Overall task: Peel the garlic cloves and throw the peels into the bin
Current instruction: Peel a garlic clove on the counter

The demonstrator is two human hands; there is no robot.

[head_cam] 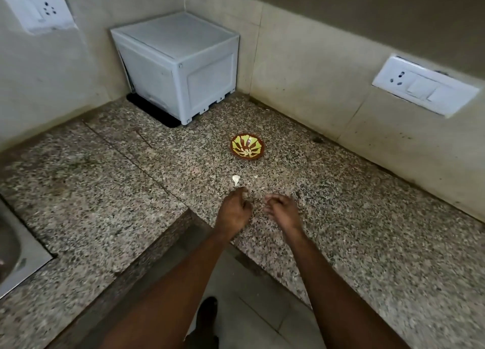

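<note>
Speckled granite counter (367, 217) wraps the corner. Left hand (232, 212) is curled, pinching something small; right hand (282, 209) hangs loosely curled, grip unclear. Just beyond lies a pale garlic clove (236, 179), tapered tip toward the hands. Farther off, a glazed bowl (247, 146), then a white plastic box (178, 65).

Speckled granite counter (341, 217), L-shaped. White box (178, 65) on black mat (154, 114), upper centre. Patterned bowl (246, 146) mid-frame; garlic clove (236, 178) just below it. Sink (15, 254) inset, lower left
</note>
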